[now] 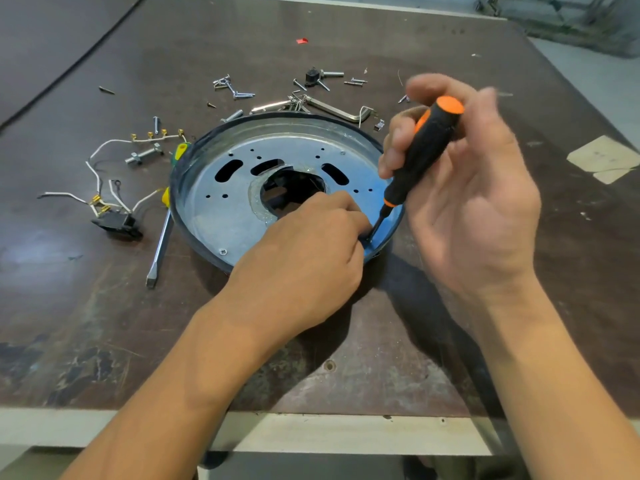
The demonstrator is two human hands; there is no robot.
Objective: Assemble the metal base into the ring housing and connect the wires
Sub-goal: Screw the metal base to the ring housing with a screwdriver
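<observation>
The round metal base [221, 216] with slots and a centre hole lies inside the dark ring housing [176, 188] in the middle of the table. My right hand [464, 188] holds a black and orange screwdriver [422, 150] by its handle, tip down at the base's near right edge. My left hand [311, 247] rests on the base there, its curled fingers pinching around the screwdriver tip; what they pinch is hidden. White wires with brass terminals [138, 138] and a black switch [116, 223] lie to the left of the housing.
A flat screwdriver with a yellow-green handle [160, 244] lies against the housing's left side. Loose screws [232, 88], hex keys [332, 109] and a bolt [143, 155] are scattered behind the housing. The table's front edge [311, 431] runs below my forearms.
</observation>
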